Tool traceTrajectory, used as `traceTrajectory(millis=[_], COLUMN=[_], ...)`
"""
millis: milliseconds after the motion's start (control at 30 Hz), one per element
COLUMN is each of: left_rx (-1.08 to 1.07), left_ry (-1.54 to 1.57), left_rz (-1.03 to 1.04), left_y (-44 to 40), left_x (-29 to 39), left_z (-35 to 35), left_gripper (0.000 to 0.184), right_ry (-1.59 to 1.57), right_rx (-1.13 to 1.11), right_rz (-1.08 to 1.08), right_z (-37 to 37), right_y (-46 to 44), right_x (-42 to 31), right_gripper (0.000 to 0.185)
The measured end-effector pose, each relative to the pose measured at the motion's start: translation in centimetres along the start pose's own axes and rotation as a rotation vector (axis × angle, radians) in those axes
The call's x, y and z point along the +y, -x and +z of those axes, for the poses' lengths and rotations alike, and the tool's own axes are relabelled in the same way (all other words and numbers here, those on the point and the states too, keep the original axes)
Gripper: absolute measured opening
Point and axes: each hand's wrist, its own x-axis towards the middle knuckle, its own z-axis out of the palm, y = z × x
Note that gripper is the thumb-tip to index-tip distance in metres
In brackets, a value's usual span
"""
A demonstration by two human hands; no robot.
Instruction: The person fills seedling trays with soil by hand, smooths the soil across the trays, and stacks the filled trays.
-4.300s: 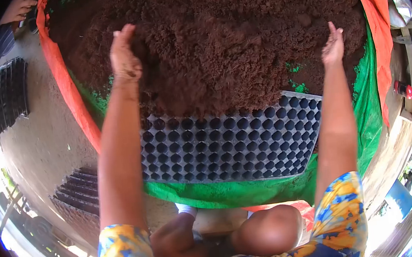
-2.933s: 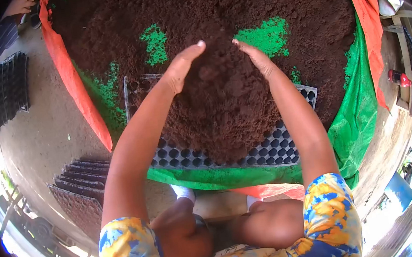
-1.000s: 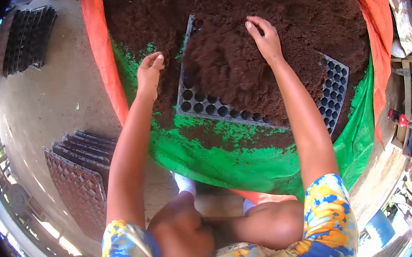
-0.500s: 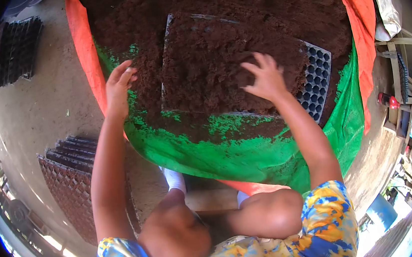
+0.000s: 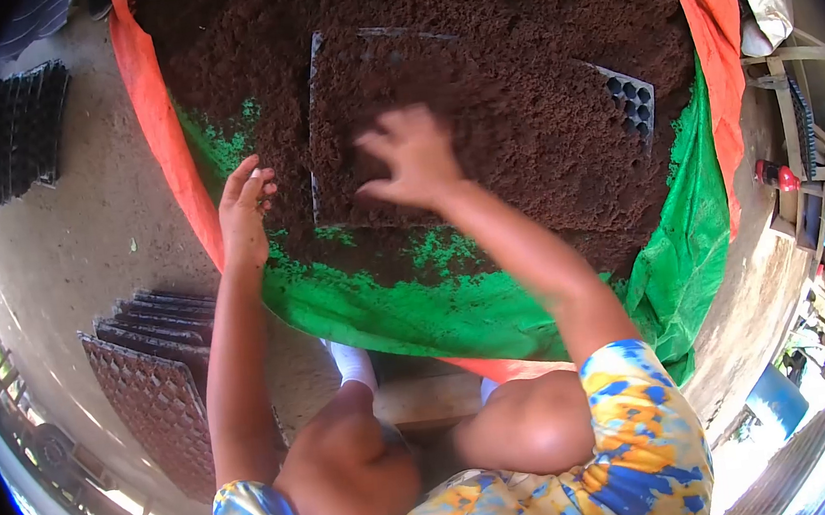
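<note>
Dark brown soil [image 5: 538, 114] lies heaped on a green sheet [image 5: 419, 322] and covers most of a black cell tray [image 5: 635, 105]. Bare cells show only at the tray's right end, and its left rim sticks out as a thin pale line. My right hand [image 5: 414, 157], blurred, is over the soil on the left half of the tray, fingers spread, holding nothing visible. My left hand [image 5: 245, 215] hovers by the sheet's left side, left of the tray, its fingers loosely curled and apart with nothing in them.
An orange sheet edge [image 5: 160, 123] runs along the left, another [image 5: 715, 75] along the right. Stacked trays [image 5: 151, 396] lean at the lower left, with more trays [image 5: 25, 132] at the upper left. A red bottle [image 5: 776, 175] and wooden pieces are at the right.
Soil now covers most of the tray, whose cells were bare at first. My right hand has swept left across it since half a second ago. Fewer cells show at its right end.
</note>
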Motion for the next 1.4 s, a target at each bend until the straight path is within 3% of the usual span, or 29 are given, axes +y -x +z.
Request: traceTrajectory(millis=[67, 100, 200, 300, 367, 467, 567, 600, 667, 700, 733, 800, 833, 900, 967, 1000, 1033, 1067, 1133, 1200, 1267, 1400], left_rx=[-0.035, -0.026, 0.011, 0.043, 0.068, 0.098, 0.096, 0.100, 0.097, 0.102, 0.110, 0.121, 0.130, 0.137, 0.137, 0.131, 0.137, 0.138, 0.119, 0.088, 0.065, -0.015], left_ry=[0.046, 0.042, 0.047, 0.035, 0.043, 0.053, 0.096, 0.099, 0.132, 0.140, 0.157, 0.207, 0.231, 0.274, 0.248, 0.234, 0.236, 0.237, 0.252, 0.277, 0.275, 0.156], left_rz=[0.002, -0.001, -0.016, -0.026, -0.037, -0.048, -0.025, -0.024, -0.029, -0.023, -0.026, -0.021, -0.021, -0.023, -0.042, -0.052, -0.068, -0.078, -0.082, -0.096, -0.126, -0.188], left_y=[0.0, 0.0, 0.3, 0.2, 0.1, 0.1, -0.5, -0.5, -0.4, -0.4, -0.6, -0.8, -0.9, -1.2, -1.6, -1.6, -1.6, -1.8, -2.4, -2.5, -2.5, -1.8], left_x=[-0.2, -0.2, 0.1, -0.4, -1.0, -1.4, -2.2, -1.9, -1.3, -1.0, -1.0, -0.6, -0.5, -0.4, -0.7, -0.8, -1.1, -1.3, -1.4, -2.0, -2.4, -3.6], left_z=[0.9, 1.2, 1.5, -0.4, -1.9, -3.1, -3.8, -3.4, -2.6, -2.3, -2.3, -2.2, -2.3, -2.7, -3.2, -3.2, -3.2, -3.1, -2.7, -2.2, -1.1, 0.8], left_gripper=[0.033, 0.033, 0.031, 0.032, 0.032, 0.034, 0.036, 0.037, 0.035, 0.034, 0.033, 0.032, 0.032, 0.031, 0.031, 0.031, 0.030, 0.030, 0.029, 0.028, 0.026, 0.027], right_ry=[-0.028, -0.012, 0.039, 0.229, 0.473, 0.932, 0.808, 0.530, 0.177, -0.098, -0.145, -0.204, -0.186, -0.147, -0.203, -0.040, -0.013, 0.075, 0.196, -0.012, 0.086, 0.269], right_rx=[-0.206, -0.202, -0.219, -0.025, 0.098, 0.342, 0.334, 0.288, -0.005, -0.179, -0.392, -0.466, -0.522, -0.628, -0.516, -0.672, -0.642, -0.292, -0.180, -0.466, -0.575, -0.017], right_rz=[-0.111, -0.177, -0.252, 0.032, 0.367, 0.879, 0.619, 0.414, 0.119, -0.161, -0.391, -0.738, -0.780, -0.850, -0.782, -0.409, -0.189, -0.211, -0.486, -0.707, -0.773, -0.247], right_z=[2.4, 3.2, 1.0, -5.9, -10.1, -10.6, -9.6, -8.5, -4.8, -2.4, 0.1, 4.8, 5.7, 7.3, 6.6, 3.8, 1.9, 2.7, 3.3, 4.8, 5.1, 5.3], right_y=[-0.1, 1.2, 5.9, 13.2, 18.7, 25.4, 17.3, 13.7, 8.4, 6.6, 5.4, 4.0, 3.0, -0.6, -5.5, -8.1, -10.6, -11.2, -9.7, -5.4, -6.1, -14.7], right_x=[-4.2, -4.2, 0.1, 7.3, 11.9, 16.7, 11.4, 8.2, 1.5, -0.1, -2.0, -4.6, -4.7, -4.1, -1.5, -2.0, -1.8, -0.8, -1.9, -2.7, -0.9, 2.0], right_gripper=[0.057, 0.056, 0.051, 0.047, 0.048, 0.043, 0.046, 0.049, 0.050, 0.055, 0.062, 0.069, 0.070, 0.073, 0.072, 0.070, 0.069, 0.073, 0.077, 0.080, 0.080, 0.077])
